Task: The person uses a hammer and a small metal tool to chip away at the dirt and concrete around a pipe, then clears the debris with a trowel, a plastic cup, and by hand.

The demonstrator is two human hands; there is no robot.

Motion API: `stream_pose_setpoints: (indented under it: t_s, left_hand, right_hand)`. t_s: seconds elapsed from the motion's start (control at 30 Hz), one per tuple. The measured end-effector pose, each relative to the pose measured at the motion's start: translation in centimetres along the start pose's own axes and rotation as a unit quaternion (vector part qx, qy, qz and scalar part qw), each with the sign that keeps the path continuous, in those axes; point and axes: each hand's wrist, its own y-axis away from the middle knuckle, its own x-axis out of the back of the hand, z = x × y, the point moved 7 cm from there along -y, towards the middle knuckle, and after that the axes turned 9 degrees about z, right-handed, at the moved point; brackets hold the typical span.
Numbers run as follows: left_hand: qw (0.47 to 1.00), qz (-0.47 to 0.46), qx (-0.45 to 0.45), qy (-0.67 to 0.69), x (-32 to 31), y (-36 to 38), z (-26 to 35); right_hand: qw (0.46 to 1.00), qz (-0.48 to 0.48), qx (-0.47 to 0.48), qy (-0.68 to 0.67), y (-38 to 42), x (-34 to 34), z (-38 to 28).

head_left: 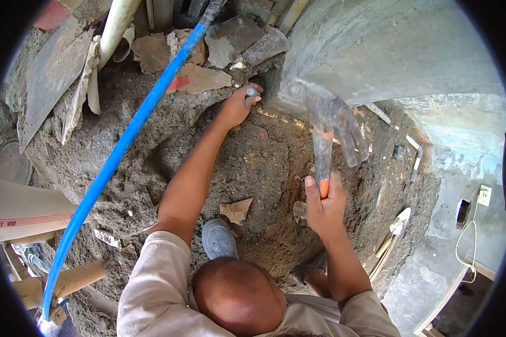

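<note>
My left hand [240, 106] is closed around what looks like a metal chisel [252, 91], of which only the pale round end shows. It rests by a dark hollow at the foot of the concrete wall [399, 50], and the tool's other end is hidden. My right hand [327, 205] grips the orange-and-grey handle of a hammer [323, 112]. The large, worn metal head is raised in front of the wall, to the right of my left hand, apart from the chisel. Damp, sandy soil [258, 163] lies below both hands.
A blue pipe [123, 146] slants across the left side. Broken slabs [202, 78] lie behind my left hand. A grey shoe [218, 238] and a stone shard [236, 210] are below. At right are a trowel [399, 222] and a wall socket with cable [484, 195].
</note>
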Motion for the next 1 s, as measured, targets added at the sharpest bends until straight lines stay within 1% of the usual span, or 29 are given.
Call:
stream_pose_setpoints:
  t_s: [0.03,0.1,0.13,0.2,0.23,0.3,0.33,0.37,0.43,0.47,0.5,0.53,0.57,0.63,0.67,0.7,0.73,0.77,0.8,0.83,0.87,0.9,0.93,1.0]
  left_hand:
    - [1.0,-0.001,0.001,0.001,0.0,-0.4,-0.2]
    - [1.0,-0.005,-0.027,0.001,-0.4,-0.7,0.0]
    - [1.0,-0.013,-0.028,-0.005,-0.5,-0.9,-0.1]
    - [0.999,-0.011,-0.024,-0.025,0.0,-0.4,1.6]
    - [0.999,-0.005,-0.022,-0.047,0.3,-0.2,2.5]
    - [0.999,-0.022,-0.013,-0.043,0.2,-0.5,1.9]
    - [0.998,-0.038,-0.011,-0.051,0.0,-0.8,1.1]
    - [0.997,-0.052,-0.007,-0.059,-0.2,-0.9,0.4]
    - [0.998,-0.057,-0.004,-0.039,-0.5,-0.7,1.0]
    - [0.998,-0.042,-0.019,-0.032,-0.5,-1.1,0.9]
    - [0.999,-0.029,-0.032,-0.025,-0.5,-1.2,1.0]
    - [0.998,-0.048,-0.022,0.022,-1.2,-1.8,-0.2]
    - [0.998,-0.048,-0.023,0.022,-1.4,-1.8,-0.6]
    - [0.999,-0.033,-0.037,0.01,-1.2,-2.0,-0.4]
    - [0.999,-0.033,-0.04,0.011,-1.3,-2.1,-0.2]
    - [0.998,-0.045,-0.02,-0.03,-1.4,-2.0,-0.5]
    - [0.996,-0.057,0.001,-0.074,-1.2,-2.0,-0.8]
    - [0.996,-0.053,-0.002,-0.077,-0.9,-2.2,-0.4]
    - [0.997,-0.041,-0.004,-0.062,-0.9,-2.0,-0.1]
    - [0.998,-0.031,-0.006,-0.045,-1.0,-1.7,0.1]
    - [0.999,-0.018,-0.028,-0.041,-1.1,-1.9,-0.1]
    - [0.999,-0.022,-0.025,-0.041,-1.4,-1.9,-0.6]
    - [0.999,-0.025,-0.027,-0.024,-1.6,-2.3,-0.9]
    - [0.999,-0.026,-0.032,-0.008,-1.4,-2.5,-0.4]
  right_hand:
    - [1.0,-0.001,-0.001,0.001,-1.0,-0.1,-1.0]
    - [0.995,0.008,0.085,0.042,-2.5,-0.7,-3.9]
    - [0.996,0.006,0.08,0.044,-3.1,-1.5,-3.8]
    - [0.993,-0.076,0.034,0.088,-4.2,-4.1,-2.4]
    - [0.993,-0.076,0.03,0.091,-4.9,-5.0,-1.3]
    - [0.959,-0.155,0.026,0.235,-5.3,-7.6,1.1]
    - [0.959,-0.146,-0.023,0.241,-5.5,-7.4,1.6]
    - [0.959,-0.146,-0.022,0.242,-5.6,-7.1,0.5]
    - [0.978,-0.12,-0.02,0.17,-5.8,-5.8,-2.4]
    - [0.978,-0.12,-0.02,0.171,-5.6,-5.5,-3.0]
    - [0.992,-0.052,0.026,0.112,-5.3,-4.3,-4.5]
    - [0.996,0.016,0.071,0.051,-5.1,-3.2,-5.7]
    - [0.996,0.016,0.073,0.051,-4.9,-3.7,-4.8]
    - [0.994,0.051,0.091,0.033,-4.6,-4.7,-1.6]
    - [0.989,-0.041,0.002,0.139,-5.1,-6.1,0.8]
    - [0.989,-0.04,0.005,0.14,-5.9,-5.7,0.9]
    - [0.98,-0.084,0.02,0.178,-6.4,-6.0,1.1]
    - [0.968,-0.127,0.037,0.216,-6.6,-6.5,1.2]
    - [0.966,-0.149,-0.033,0.211,-6.7,-5.7,-1.0]
    - [0.965,-0.151,-0.035,0.212,-6.4,-5.1,-2.7]
    - [0.986,-0.083,0.011,0.145,-6.4,-4.0,-5.0]
    - [0.995,-0.015,0.053,0.078,-6.2,-3.0,-6.4]
    - [0.995,-0.014,0.052,0.078,-5.9,-3.3,-5.9]
    - [0.988,0.06,0.141,-0.027,-5.0,-3.5,-4.9]
